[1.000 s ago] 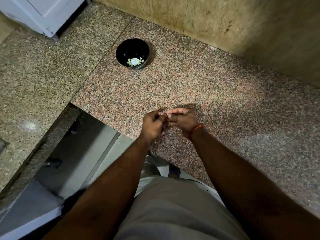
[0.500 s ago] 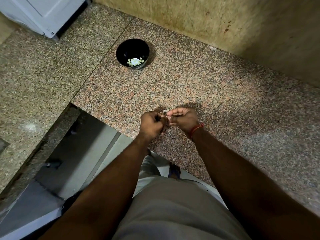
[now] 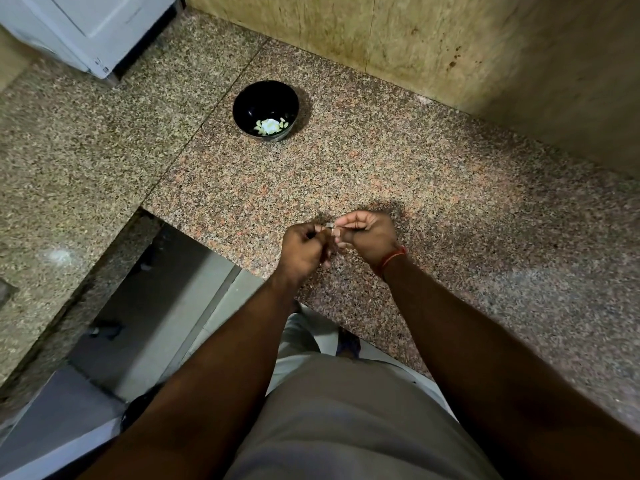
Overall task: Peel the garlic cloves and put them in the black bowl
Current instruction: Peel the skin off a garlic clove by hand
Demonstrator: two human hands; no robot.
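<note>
A black bowl (image 3: 265,110) stands on the speckled granite counter (image 3: 433,188), well beyond my hands, with several pale peeled garlic cloves (image 3: 269,126) in its bottom. My left hand (image 3: 303,251) and my right hand (image 3: 369,233) meet just above the counter's near part, fingertips pinched together on a small garlic clove (image 3: 331,227), of which only a pale sliver shows between them. A red thread band circles my right wrist.
A yellowish stained wall (image 3: 398,39) runs along the back of the counter. A second granite slab (image 3: 69,140) extends to the left, with a white appliance (image 3: 86,26) at its far corner. Below the counter's inner corner lies open floor (image 3: 156,323).
Both hands stay at the same spot; the fingers have shifted slightly as they work on the clove. The bowl has not moved.
</note>
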